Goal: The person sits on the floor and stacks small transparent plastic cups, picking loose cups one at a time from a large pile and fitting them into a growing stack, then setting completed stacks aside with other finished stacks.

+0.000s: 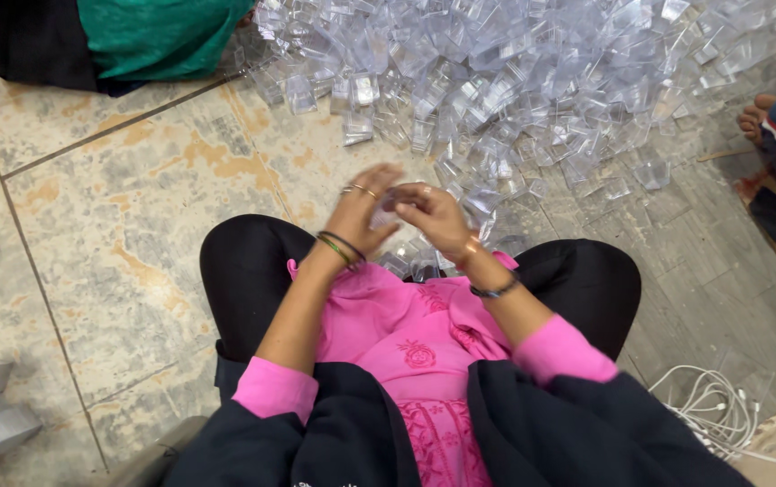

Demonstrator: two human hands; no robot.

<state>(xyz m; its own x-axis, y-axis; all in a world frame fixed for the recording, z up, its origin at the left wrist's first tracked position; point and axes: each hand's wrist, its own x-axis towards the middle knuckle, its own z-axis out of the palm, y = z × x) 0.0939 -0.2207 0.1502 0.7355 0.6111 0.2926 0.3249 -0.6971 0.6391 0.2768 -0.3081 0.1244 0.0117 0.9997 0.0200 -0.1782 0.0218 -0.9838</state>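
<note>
Above the lap, the left hand (361, 209) and the right hand (433, 216) meet, and both pinch one small clear plastic box (386, 213) between their fingers. The little box sits right between the two hands, held up over the knees, and it is too blurry to tell if anything is inside it. The left hand wears rings and thin green and dark bangles (341, 246) at the wrist. The right wrist has a dark band (494, 289). Both arms come out of pink sleeves (272, 390), and a pink top (415, 334) covers the lap, with black trousers (243, 271) on the crossed legs. Just past the hands, a few more clear boxes lie against the knees. Farther out, a big heap of clear plastic boxes (514, 81) spreads over the tiled floor (117, 225). They all look see-through, with nothing showing in them. Near the top left lies green cloth (153, 36) next to something black. At the right edge is another person's bare foot (756, 117). White cables (712, 410) lie on the floor at the lower right.
</note>
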